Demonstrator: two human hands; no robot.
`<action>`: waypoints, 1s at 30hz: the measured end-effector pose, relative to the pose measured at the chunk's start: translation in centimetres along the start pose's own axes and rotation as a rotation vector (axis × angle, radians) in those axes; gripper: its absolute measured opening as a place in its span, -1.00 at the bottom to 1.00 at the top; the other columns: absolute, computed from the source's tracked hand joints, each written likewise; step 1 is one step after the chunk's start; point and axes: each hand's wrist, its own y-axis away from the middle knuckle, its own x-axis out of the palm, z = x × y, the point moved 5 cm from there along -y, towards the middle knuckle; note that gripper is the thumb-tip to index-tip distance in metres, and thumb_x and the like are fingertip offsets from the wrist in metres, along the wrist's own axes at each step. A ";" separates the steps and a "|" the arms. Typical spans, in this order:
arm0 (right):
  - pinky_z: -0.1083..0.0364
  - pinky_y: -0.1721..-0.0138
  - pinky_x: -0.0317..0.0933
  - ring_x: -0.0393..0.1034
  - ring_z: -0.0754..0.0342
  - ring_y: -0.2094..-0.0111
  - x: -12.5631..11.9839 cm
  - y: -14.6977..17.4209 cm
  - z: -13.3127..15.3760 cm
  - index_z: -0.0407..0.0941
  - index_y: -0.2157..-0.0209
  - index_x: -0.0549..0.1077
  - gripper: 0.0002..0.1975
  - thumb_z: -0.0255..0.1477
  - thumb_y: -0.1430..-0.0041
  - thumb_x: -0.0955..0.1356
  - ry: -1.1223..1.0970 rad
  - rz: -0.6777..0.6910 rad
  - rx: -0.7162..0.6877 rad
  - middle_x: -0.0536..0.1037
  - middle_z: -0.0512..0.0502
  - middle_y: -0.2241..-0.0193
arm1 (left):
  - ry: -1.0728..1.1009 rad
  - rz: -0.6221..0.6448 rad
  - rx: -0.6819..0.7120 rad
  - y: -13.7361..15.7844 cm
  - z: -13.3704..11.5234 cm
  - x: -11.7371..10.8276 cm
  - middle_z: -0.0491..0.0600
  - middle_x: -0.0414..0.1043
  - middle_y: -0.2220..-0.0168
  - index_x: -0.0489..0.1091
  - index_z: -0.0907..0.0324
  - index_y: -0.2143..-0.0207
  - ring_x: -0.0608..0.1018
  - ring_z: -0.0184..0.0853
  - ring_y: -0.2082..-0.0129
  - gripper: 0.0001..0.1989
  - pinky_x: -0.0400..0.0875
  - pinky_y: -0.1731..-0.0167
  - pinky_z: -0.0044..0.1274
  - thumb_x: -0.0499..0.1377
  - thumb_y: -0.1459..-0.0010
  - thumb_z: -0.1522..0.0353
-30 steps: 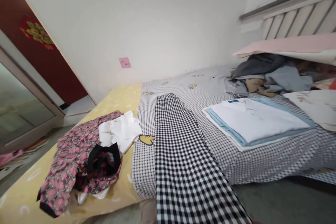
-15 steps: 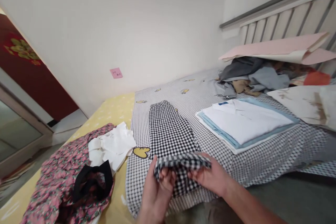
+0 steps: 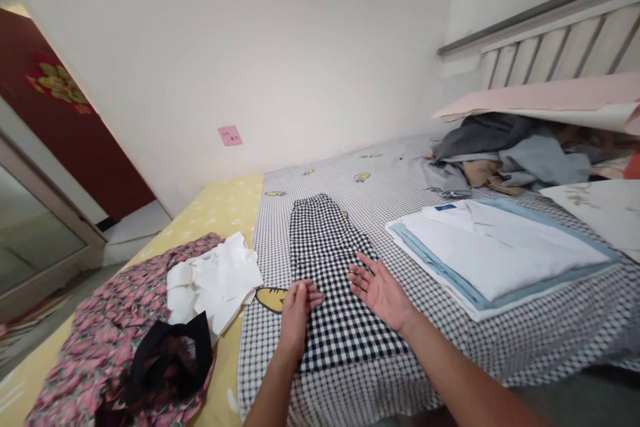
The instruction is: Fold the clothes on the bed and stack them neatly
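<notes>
A black-and-white gingham garment (image 3: 340, 320), which looks like folded trousers, lies on the bed; a fold runs across it and its near part reaches toward the bed's front edge. My left hand (image 3: 296, 313) is at its left side, fingers pointing inward over the cloth and holding nothing. Over the right side is my right hand (image 3: 381, 293), palm turned inward, fingers spread and empty. Whether either hand touches the cloth, I cannot tell.
On the right lie folded white and light-blue shirts (image 3: 500, 247). Behind them is a heap of grey and brown clothes (image 3: 540, 153) under a pink sheet (image 3: 545, 97). To the left are a pink floral garment (image 3: 105, 327), a white cloth (image 3: 215, 273) and a black piece (image 3: 170, 360).
My hands have let go of the garment's near end, which was lifted and bunched and now lies flat. Both hands are apart from each other, and the view has shifted slightly left.
</notes>
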 end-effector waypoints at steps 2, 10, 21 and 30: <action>-0.21 -0.18 0.30 0.51 -0.11 -0.03 0.2 0.1 0.0 -0.01 -0.21 0.34 -0.46 -0.03 -0.33 0.26 0.139 -0.005 -0.084 0.57 -0.19 0.00 | -0.372 0.062 0.228 0.9 -0.4 1.1 0.11 0.54 0.18 0.49 0.16 0.21 0.60 -0.16 0.18 -0.73 0.48 0.00 -0.22 0.03 -0.32 0.25; -0.40 -0.37 -0.20 0.06 -0.22 -0.39 3.3 2.7 -3.1 0.10 -0.30 0.33 -0.50 -0.20 -0.40 0.17 1.709 0.179 -0.551 0.33 -0.12 -0.33 | -1.324 0.254 0.525 3.1 -0.2 4.6 0.09 0.18 -0.40 0.33 -0.02 -0.25 0.16 -0.07 -0.42 -0.51 -0.19 -0.37 0.11 -0.06 -0.33 0.41; -0.39 -0.39 -0.39 -0.15 -0.26 -0.45 -4.1 3.5 1.2 0.03 -0.39 0.21 -0.29 0.04 -0.36 0.05 2.013 -0.070 -0.386 0.16 -0.10 -0.42 | -1.540 0.265 0.326 3.1 -0.1 -2.0 -0.08 -0.05 -0.48 0.07 -0.09 -0.40 0.00 -0.11 -0.48 -0.45 -0.15 -0.40 0.00 -0.14 -0.41 0.11; -0.45 -0.38 -0.52 -0.35 -0.31 -0.48 5.5 7.4 -0.7 -0.03 -0.42 0.12 -0.37 -0.33 -0.34 0.20 1.986 -0.106 -0.705 -0.05 -0.11 -0.48 | -1.569 0.243 0.273 3.3 0.0 -1.6 -0.09 -0.07 -0.49 0.03 -0.10 -0.41 -0.03 -0.09 -0.48 -0.44 -0.16 -0.39 0.03 -0.17 -0.41 0.12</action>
